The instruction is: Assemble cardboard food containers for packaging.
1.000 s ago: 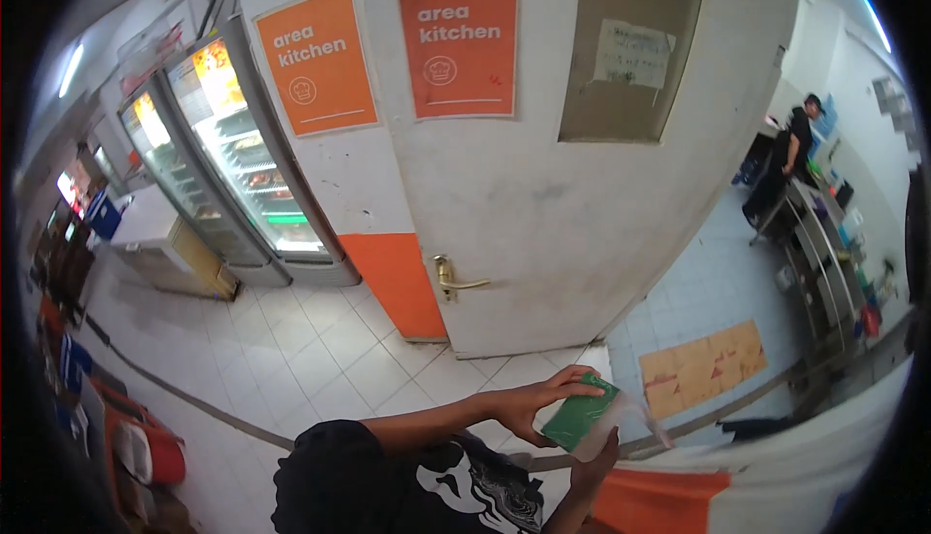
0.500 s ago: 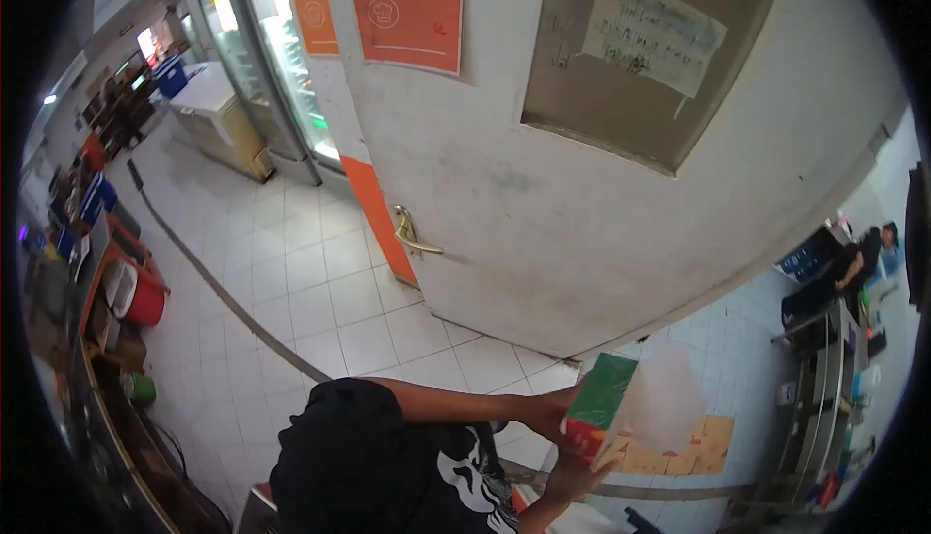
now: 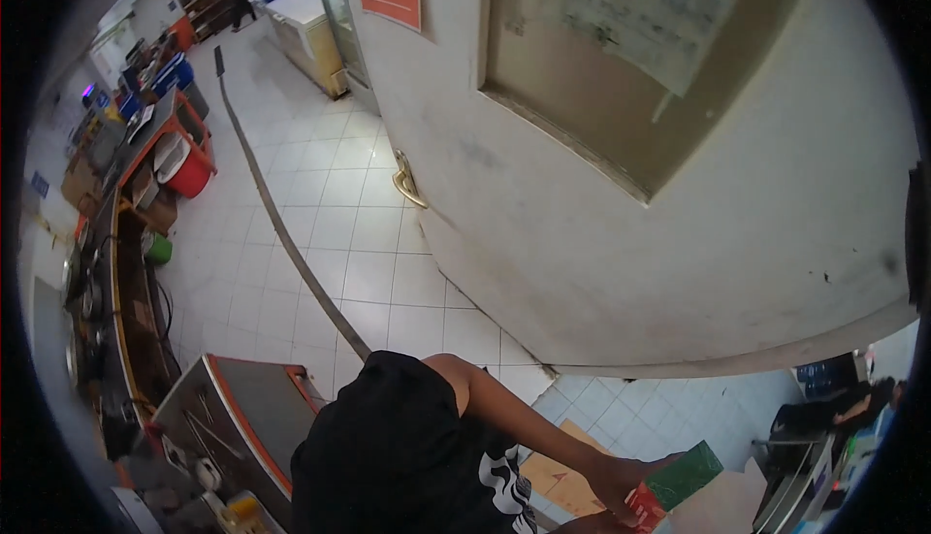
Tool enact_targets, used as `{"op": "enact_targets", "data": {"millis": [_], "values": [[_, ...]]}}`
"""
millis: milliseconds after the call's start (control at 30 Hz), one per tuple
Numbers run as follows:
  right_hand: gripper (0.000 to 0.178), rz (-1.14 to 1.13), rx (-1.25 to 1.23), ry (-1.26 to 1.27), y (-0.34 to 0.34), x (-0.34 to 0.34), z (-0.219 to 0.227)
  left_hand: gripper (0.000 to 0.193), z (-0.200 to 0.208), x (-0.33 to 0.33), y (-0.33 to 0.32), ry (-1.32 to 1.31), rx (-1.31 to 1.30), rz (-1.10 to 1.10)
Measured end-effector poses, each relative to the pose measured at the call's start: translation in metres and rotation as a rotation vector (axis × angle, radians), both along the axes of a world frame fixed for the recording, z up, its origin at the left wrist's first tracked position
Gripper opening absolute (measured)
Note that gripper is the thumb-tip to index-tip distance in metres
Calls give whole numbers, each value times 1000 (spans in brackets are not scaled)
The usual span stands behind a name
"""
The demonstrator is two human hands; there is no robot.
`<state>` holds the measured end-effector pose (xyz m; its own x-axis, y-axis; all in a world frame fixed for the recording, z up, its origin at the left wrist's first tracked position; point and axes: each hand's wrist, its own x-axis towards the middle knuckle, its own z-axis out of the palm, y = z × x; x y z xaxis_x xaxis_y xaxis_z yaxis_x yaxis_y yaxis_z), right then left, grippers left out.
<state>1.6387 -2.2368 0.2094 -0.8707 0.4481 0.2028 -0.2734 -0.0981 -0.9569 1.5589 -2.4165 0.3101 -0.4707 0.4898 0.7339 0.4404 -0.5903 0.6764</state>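
Note:
A green and red box (image 3: 682, 478) is at the lower right, tilted, with a pale, translucent sheet or bag (image 3: 725, 503) against its right side. My left hand (image 3: 621, 484) is closed round the box's near end, its arm stretched out to the right from a black sleeve. Low at the picture's edge, my right hand (image 3: 599, 522) presses against the red end of the box; much of this hand is cut off. What lies inside the box cannot be seen.
A white door (image 3: 601, 272) with a brass handle (image 3: 407, 183) stands close ahead. Flattened cardboard (image 3: 567, 476) lies on the floor near my hands. An orange-edged cabinet (image 3: 262, 418) is at lower left. A person in dark clothes (image 3: 844, 413) is at a metal table on the right.
My view has turned, and the door looms nearer. Both hands and the box now sit lower and further right in the picture, and the orange-edged cabinet has come into sight.

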Motion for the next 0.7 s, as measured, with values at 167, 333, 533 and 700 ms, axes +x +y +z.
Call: {"op": "enact_targets", "data": {"millis": [167, 333, 533, 700], "values": [[68, -75, 108, 44, 10, -17, 31, 125, -14, -27, 66, -142, 15, 61], [72, -391, 357, -181, 105, -42, -4, 55, -11, -48, 136, -107, -72, 290], [66, 360, -299, 47, 226, -45, -26, 35, -24, -68, 197, -517, -661, -85], [84, 342, -76, -287, 297, -60, -57, 45, -48, -92, 262, -359, -485, 109]]}}
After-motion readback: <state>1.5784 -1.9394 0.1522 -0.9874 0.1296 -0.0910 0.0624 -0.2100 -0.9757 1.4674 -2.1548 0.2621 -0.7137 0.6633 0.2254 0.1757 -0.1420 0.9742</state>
